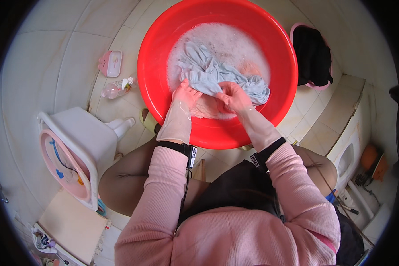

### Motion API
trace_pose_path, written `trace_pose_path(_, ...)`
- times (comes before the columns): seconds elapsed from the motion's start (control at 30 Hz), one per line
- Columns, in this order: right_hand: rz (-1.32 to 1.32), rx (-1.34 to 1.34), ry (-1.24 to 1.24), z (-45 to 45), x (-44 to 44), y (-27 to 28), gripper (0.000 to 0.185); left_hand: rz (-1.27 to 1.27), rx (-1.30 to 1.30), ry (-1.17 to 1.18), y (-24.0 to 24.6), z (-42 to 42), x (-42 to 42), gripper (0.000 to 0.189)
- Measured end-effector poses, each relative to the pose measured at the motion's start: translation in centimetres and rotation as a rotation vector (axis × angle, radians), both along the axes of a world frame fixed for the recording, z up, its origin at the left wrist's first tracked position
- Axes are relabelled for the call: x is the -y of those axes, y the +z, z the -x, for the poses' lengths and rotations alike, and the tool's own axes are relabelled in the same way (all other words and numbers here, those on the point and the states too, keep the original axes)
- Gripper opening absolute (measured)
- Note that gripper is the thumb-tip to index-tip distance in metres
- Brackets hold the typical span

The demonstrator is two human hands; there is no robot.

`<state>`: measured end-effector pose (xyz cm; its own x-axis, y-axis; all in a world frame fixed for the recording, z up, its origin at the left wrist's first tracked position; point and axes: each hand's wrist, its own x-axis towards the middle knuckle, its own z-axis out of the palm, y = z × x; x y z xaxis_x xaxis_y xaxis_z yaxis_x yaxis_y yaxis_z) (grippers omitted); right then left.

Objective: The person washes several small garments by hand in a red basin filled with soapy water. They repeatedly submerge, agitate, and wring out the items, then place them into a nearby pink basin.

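Observation:
A large red plastic basin [153,43] holds sudsy water [231,36]. Light blue wet fabric [206,71] lies across the foam, partly lifted at its near edge. My left hand [186,96], in a translucent pinkish glove, is at that edge with its palm turned up and fingers spread under or beside the cloth; whether it grips is hard to tell. Gloved too, my right hand [233,97] pinches the blue fabric between thumb and fingers. Pale pink fabric [206,107] lies in the water below my hands, and another pink patch [250,68] shows through the suds.
A pump bottle [114,89] lies on the tiles at left, near a pink-and-white soap box [114,64]. A pink tub [329,60] with black cloth [311,55] stands at right. White stool-like plastic furniture [86,129] holding a pink basin [46,146] is at lower left.

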<state>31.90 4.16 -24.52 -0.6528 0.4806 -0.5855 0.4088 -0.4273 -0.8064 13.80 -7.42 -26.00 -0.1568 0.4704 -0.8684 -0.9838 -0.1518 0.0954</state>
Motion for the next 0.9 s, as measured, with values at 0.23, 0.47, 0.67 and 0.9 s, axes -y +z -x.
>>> trace_pose_path(0.23,-0.107,0.049,0.074,-0.5,2.1,-2.7,0.032,0.66,-1.51,-0.479,-0.5,1.5,-0.6,0.021)
trace_pose_path(0.47,0.051,-0.005,0.001,-0.4,1.4,-2.0,0.031,0.356,-1.922,-0.826,3.1,1.2,-2.7,0.017)
trace_pose_path(0.67,-0.018,0.013,0.041,-0.5,1.2,-2.1,0.032,0.64,-1.841,-1.247,3.4,0.1,-4.3,0.014)
trace_pose_path(0.9,0.092,-0.033,0.023,-0.7,1.2,-3.4,0.032,0.437,-1.153,-1.068,3.2,1.2,-4.3,0.021)
